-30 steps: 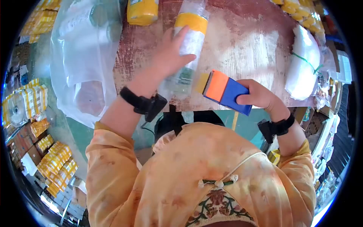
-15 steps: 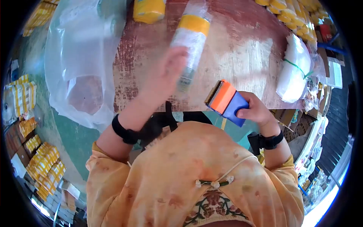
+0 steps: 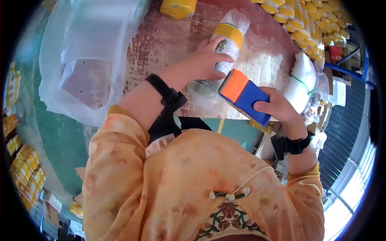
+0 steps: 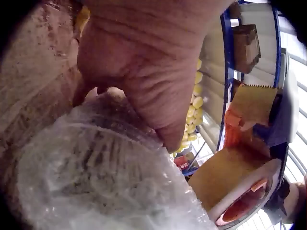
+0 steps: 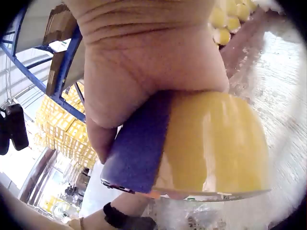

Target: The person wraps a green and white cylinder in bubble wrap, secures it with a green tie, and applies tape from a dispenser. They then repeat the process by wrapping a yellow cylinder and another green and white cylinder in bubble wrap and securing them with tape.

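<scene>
In the head view, a bubble-wrapped roll-shaped bundle (image 3: 230,52) with a yellow tape band (image 3: 228,33) lies slantwise on the table. My left hand (image 3: 207,62) grips it across its middle, fingers spread over the top and thumb on the near side. The left wrist view shows the clear wrapped end (image 4: 105,167) of the bundle below the palm. My right hand (image 3: 277,105) holds a tape dispenser (image 3: 243,94), blue with an orange front and a toothed edge, close to the bundle's near end. A large yellow tape roll (image 5: 216,143) sits in it, seen in the right wrist view.
Another yellow-wrapped bundle (image 3: 179,8) lies at the table's far side. A large clear plastic bag (image 3: 80,48) covers the left edge. On the right is a stack of white wrap (image 3: 299,82) tied with green string, with piled yellow packages (image 3: 299,24) behind it.
My left hand lifted back toward the bundle's near end, blurred, then came forward onto its middle. The tape dispenser in my right hand is now nearer the bundle. The head view has shifted and turned.
</scene>
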Action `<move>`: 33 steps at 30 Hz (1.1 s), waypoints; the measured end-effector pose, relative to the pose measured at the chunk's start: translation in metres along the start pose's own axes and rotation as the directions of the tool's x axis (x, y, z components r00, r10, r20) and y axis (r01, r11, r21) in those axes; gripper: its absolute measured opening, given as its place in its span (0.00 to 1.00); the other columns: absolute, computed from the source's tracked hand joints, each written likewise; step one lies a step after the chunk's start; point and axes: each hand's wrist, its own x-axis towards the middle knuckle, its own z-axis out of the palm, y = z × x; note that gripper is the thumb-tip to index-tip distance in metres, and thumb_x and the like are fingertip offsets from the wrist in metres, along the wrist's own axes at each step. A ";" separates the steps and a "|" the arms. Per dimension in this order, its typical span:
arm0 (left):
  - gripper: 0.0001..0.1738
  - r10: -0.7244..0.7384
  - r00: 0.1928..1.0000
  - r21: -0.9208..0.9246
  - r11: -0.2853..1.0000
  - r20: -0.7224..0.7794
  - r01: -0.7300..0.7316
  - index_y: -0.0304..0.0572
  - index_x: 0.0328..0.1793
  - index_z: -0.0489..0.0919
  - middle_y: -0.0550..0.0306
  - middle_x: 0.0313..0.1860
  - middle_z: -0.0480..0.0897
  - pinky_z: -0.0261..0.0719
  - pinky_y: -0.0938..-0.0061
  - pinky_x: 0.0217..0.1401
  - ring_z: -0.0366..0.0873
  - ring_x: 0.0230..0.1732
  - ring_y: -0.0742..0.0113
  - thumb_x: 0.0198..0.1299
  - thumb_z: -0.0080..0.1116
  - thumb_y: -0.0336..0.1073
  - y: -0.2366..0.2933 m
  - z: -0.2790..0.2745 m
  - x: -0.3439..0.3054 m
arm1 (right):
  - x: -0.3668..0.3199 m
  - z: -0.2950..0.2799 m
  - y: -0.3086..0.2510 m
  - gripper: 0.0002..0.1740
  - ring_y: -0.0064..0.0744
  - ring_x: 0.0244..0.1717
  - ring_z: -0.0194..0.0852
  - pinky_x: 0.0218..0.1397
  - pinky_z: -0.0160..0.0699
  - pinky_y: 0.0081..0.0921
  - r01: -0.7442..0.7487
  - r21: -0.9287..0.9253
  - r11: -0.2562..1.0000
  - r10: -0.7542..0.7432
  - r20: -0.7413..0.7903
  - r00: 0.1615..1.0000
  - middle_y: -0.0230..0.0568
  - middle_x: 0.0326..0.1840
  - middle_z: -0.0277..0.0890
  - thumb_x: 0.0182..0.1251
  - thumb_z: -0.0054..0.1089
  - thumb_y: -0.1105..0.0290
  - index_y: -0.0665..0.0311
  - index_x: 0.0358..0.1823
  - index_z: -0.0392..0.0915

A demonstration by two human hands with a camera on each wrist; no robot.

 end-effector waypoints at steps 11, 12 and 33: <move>0.31 -0.016 0.996 0.062 0.998 -0.093 0.021 0.62 0.60 0.74 0.44 0.72 0.52 0.60 0.51 0.68 0.53 0.69 0.35 0.45 0.67 0.49 -0.014 0.011 0.008 | 0.047 0.021 0.046 0.28 0.26 0.28 0.75 0.34 0.75 0.26 -0.159 -0.175 0.972 0.168 0.036 0.985 0.39 0.27 0.78 0.58 0.61 0.49 0.72 0.39 0.79; 0.34 -0.126 0.987 0.039 0.991 -0.096 0.130 0.60 0.63 0.72 0.43 0.73 0.51 0.59 0.52 0.69 0.53 0.70 0.36 0.46 0.68 0.49 -0.004 0.012 0.016 | 0.044 0.022 0.043 0.28 0.26 0.28 0.75 0.34 0.75 0.27 -0.162 -0.180 0.970 0.170 0.028 0.985 0.40 0.27 0.78 0.58 0.61 0.49 0.72 0.39 0.79; 0.64 -0.342 0.938 -0.015 0.940 -0.060 0.341 0.47 0.76 0.49 0.36 0.69 0.56 0.63 0.59 0.68 0.59 0.68 0.40 0.34 0.74 0.54 -0.026 -0.010 0.032 | 0.061 0.031 -0.025 0.38 0.39 0.33 0.77 0.39 0.74 0.33 -0.147 -0.437 0.887 0.217 0.113 0.970 0.51 0.31 0.78 0.57 0.54 0.38 0.76 0.36 0.78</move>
